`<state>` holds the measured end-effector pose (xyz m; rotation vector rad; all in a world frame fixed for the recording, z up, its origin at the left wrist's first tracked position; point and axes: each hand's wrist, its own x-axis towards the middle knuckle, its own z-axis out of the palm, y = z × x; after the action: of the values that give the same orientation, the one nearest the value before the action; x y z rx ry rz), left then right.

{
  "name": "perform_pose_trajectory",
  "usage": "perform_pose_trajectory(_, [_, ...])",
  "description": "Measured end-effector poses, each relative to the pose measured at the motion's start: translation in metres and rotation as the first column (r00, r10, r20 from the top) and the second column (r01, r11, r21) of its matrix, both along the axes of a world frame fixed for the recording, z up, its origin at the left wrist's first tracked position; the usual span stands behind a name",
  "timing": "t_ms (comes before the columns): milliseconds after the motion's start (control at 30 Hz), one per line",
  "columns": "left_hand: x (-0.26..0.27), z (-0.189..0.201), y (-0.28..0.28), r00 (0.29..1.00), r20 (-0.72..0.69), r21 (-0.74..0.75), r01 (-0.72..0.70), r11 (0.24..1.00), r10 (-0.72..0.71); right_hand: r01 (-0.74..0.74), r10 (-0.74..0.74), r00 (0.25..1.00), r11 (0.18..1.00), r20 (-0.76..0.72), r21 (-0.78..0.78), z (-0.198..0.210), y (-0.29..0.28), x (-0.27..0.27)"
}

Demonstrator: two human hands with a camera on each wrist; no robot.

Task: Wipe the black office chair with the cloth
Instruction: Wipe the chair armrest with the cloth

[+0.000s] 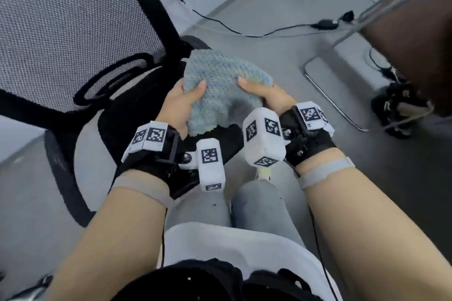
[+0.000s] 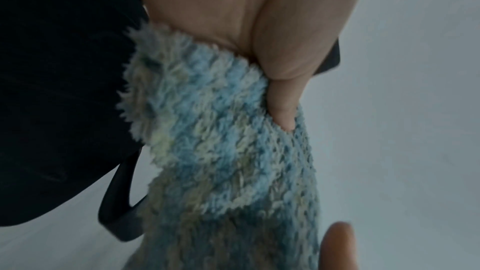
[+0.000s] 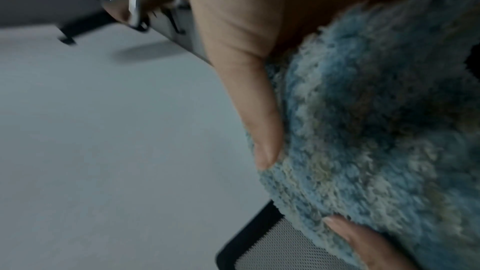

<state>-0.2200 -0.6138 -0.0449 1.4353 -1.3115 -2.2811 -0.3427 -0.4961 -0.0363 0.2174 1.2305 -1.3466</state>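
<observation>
A fluffy blue-and-cream cloth (image 1: 220, 85) is held up between both hands above the black seat (image 1: 127, 115) of the office chair. My left hand (image 1: 181, 102) grips its left edge, thumb on top. My right hand (image 1: 264, 95) grips its right edge the same way. The left wrist view shows the thumb pressed into the cloth (image 2: 221, 141) beside the dark seat (image 2: 59, 89). The right wrist view shows the thumb lying along the cloth (image 3: 376, 120), with the left thumb tip on the cloth's lower part. The chair's mesh backrest (image 1: 73, 12) rises at the upper left.
Grey floor (image 1: 269, 7) lies around the chair, with a black cable (image 1: 244, 32) running across it. A chrome tube frame (image 1: 330, 95) and a brown panel (image 1: 415, 44) stand to the right. A black armrest (image 1: 63, 168) curves at the left. My knees in grey trousers (image 1: 256, 208) are below.
</observation>
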Motion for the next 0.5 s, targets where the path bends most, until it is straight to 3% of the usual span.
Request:
perform_pose_trajectory(100, [0.003,-0.016,-0.003,0.983,-0.046,0.031,-0.175,0.984,0.176,-0.263,0.261,0.953,0.965,0.156,-0.010,-0.008,-0.030,-0.006])
perform_pose_trajectory(167, [0.003,-0.030,-0.001,0.966,-0.062,0.052,-0.249,0.967,0.252,-0.396,0.389,0.913,0.917,0.122,0.043,-0.024,-0.045,-0.009])
perform_pose_trajectory(233, [0.003,-0.046,0.001,0.954,-0.058,0.072,-0.291,0.954,0.295,-0.419,0.412,0.905,0.906,0.108,0.061,-0.036,-0.055,-0.013])
perform_pose_trajectory(367, [0.000,-0.079,-0.002,0.954,-0.033,0.080,-0.293,0.953,0.297,-0.182,0.179,0.978,0.983,0.104,0.019,-0.054,-0.067,-0.031])
perform_pose_trajectory(433, [0.001,-0.092,-0.002,0.960,0.010,0.087,-0.281,0.956,0.281,0.024,-0.025,0.997,0.999,-0.072,-0.022,-0.059,-0.074,-0.044])
perform_pose_trajectory(500, [0.000,-0.102,0.000,0.957,0.047,0.095,-0.291,0.952,0.287,0.210,-0.249,0.925,0.964,-0.285,-0.162,-0.064,-0.081,-0.058])
